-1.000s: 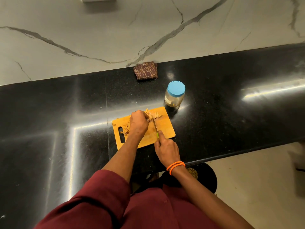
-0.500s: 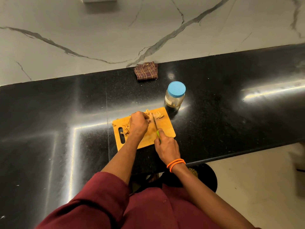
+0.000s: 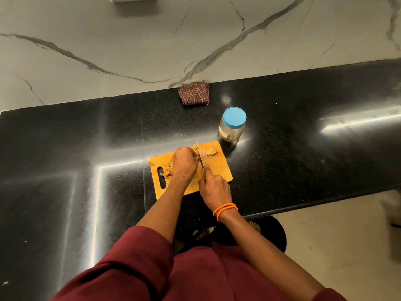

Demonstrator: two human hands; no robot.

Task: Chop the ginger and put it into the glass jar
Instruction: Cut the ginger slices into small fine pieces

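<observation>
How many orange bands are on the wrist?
2: both orange bands sit side by side on the wrist of the right hand, which holds the knife. None shows on the other wrist.

Left hand curled down over the ginger on the board, knuckles up. Right hand grips the knife — blade pointing away, just beside the left fingers, its green handle barely showing. Cut pieces sit at the board's far right corner, peelings near the handle slot. The jar stands just beyond the board, blue lid on. A checked cloth lies against the wall — well behind it all on the black counter.
</observation>
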